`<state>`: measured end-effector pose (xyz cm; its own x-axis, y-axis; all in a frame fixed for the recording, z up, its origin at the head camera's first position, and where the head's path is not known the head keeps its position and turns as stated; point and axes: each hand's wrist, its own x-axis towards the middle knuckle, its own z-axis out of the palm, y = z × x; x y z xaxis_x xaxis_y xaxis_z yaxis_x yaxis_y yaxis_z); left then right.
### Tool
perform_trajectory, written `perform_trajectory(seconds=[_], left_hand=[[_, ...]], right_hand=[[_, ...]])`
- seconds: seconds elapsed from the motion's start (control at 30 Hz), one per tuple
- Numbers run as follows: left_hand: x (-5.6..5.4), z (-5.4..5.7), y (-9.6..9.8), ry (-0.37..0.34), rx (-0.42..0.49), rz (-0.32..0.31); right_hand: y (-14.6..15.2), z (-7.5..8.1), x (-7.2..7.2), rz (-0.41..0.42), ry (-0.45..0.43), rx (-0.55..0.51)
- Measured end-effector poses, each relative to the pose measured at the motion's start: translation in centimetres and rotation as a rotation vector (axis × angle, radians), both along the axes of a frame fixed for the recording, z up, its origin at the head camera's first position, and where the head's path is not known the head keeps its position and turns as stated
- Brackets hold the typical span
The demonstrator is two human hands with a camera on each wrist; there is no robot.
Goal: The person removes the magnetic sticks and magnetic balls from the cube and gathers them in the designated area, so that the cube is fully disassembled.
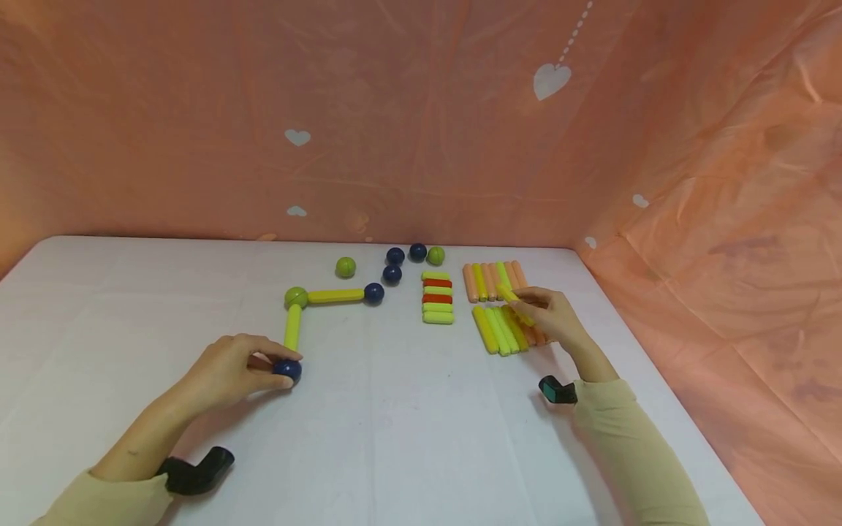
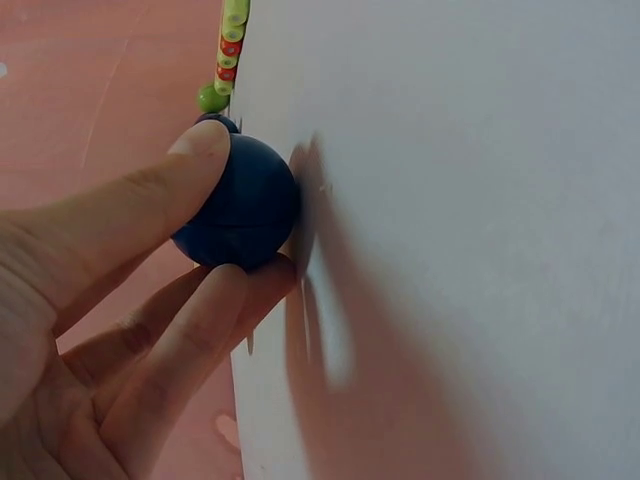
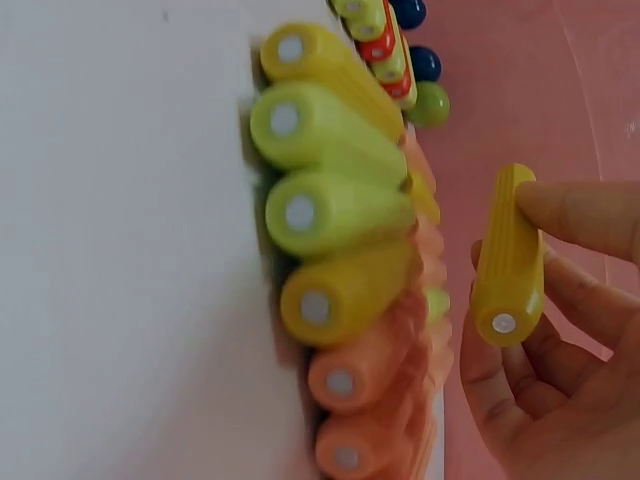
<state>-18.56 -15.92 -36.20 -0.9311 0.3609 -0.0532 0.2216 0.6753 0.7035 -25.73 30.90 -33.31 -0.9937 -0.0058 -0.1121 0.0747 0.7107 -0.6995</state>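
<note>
My left hand (image 1: 230, 369) pinches a dark blue ball (image 1: 287, 370) between thumb and fingers, at the near end of a lime-yellow rod (image 1: 292, 326). That rod runs up to a green ball (image 1: 296, 297), from which a yellow rod (image 1: 336, 296) reaches right to another blue ball (image 1: 373, 294). In the left wrist view the held ball (image 2: 245, 205) hides much of what lies behind it. Above two rows of rods, my right hand (image 1: 552, 314) holds a loose yellow rod (image 3: 510, 265) between thumb and fingers. A pale round disc shows at that rod's end.
Under the right hand lie a far row of peach, yellow and lime rods (image 1: 483, 283) and a nearer row (image 1: 498, 332). Left of them is a column of short lime and red rods (image 1: 437, 299). Loose blue balls (image 1: 392, 275) and green balls (image 1: 345, 267) sit near the table's back edge.
</note>
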Motion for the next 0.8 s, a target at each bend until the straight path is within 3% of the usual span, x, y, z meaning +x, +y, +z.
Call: perform_trajectory(seconds=[0.5, 0.8], left_hand=[[0.2, -0.2, 0.1, 0.006, 0.007, 0.003], [0.1, -0.2, 0.1, 0.008, 0.013, 0.002]], right_hand=[[3.0, 0.2, 0.2, -0.224, -0.024, 0.034], [4.7, -0.2, 0.3, -0.238, -0.087, 0.083]])
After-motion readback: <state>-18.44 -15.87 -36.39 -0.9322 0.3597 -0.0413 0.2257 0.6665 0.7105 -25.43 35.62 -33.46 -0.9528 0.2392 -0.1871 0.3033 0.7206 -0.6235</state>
